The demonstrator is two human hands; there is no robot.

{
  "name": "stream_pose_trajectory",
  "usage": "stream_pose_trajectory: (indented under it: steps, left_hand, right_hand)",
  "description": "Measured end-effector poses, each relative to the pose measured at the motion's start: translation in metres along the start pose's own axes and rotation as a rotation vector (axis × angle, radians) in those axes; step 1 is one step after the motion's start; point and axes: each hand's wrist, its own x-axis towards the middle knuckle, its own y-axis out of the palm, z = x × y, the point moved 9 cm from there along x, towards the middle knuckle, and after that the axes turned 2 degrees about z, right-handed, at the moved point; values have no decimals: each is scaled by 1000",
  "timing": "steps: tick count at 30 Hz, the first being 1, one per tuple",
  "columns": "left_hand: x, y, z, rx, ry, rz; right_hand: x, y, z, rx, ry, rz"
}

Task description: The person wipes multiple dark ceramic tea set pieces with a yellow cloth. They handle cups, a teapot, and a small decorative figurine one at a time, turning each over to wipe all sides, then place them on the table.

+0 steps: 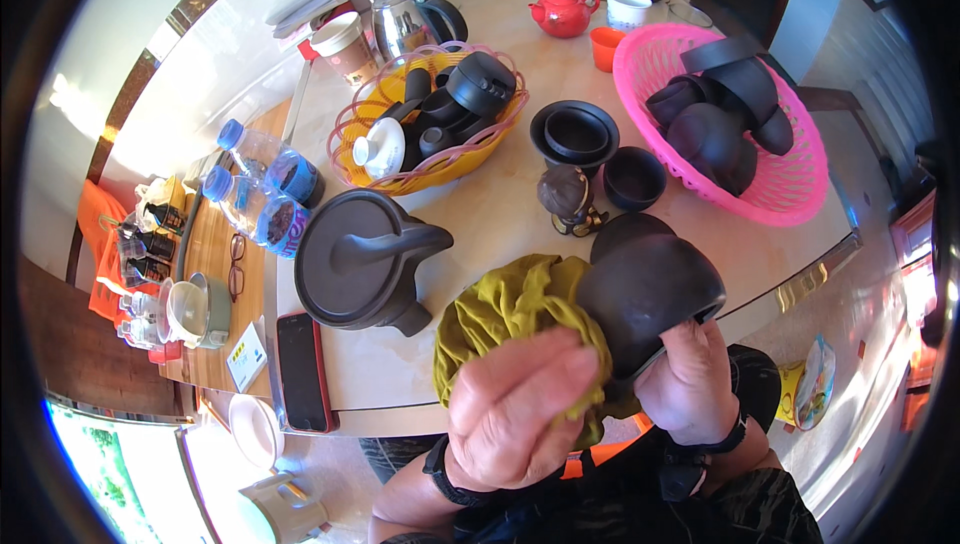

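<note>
My left hand (517, 409) grips a bunched olive-green cloth (502, 319) and presses it against a dark clay vessel (652, 289). That rounded vessel is in my right hand (690, 379), its thumb over the rim. Its inside is mostly turned from view. A second dark rounded piece (634, 233) shows just behind it; whether they are joined I cannot tell. Beyond it stand a small dark figurine (566, 199), a black cup (634, 178) and nested black bowls (574, 131). To the left sits a wide black lidded clay pot (360, 259).
A yellow basket (480, 158) and a pink basket (802, 169) hold black teaware. Plastic bottles (262, 199) and a phone (304, 371) lie at left. Farther back are a steel kettle (405, 26), a red teapot (565, 14), an orange cup (606, 49) and a white cup (628, 10).
</note>
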Motion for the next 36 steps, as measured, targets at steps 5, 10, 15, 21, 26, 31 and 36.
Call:
stream_pose_trajectory:
  steps: [5,10,15,21,26,31,36]
  left_hand:
    - [-10,-9,1,-131,24,-148]
    - [-13,-3,-28,224,346,-190]
    - [0,26,-31,172,282,97]
    - [12,26,20,-246,-162,251]
    - [2,45,39,-440,-358,320]
    - [2,45,25,-255,-230,295]
    - [0,44,5,-51,-68,221]
  right_hand:
    - [0,1,-1,43,139,79]
    - [3,-4,5,-273,40,183]
    - [0,-13,-3,-529,-65,148]
    - [3,-1,-14,-606,132,305]
    - [-6,22,-6,-1069,-10,570]
    - [-8,4,-1,-786,103,429]
    - [-16,-21,-19,-305,297,222]
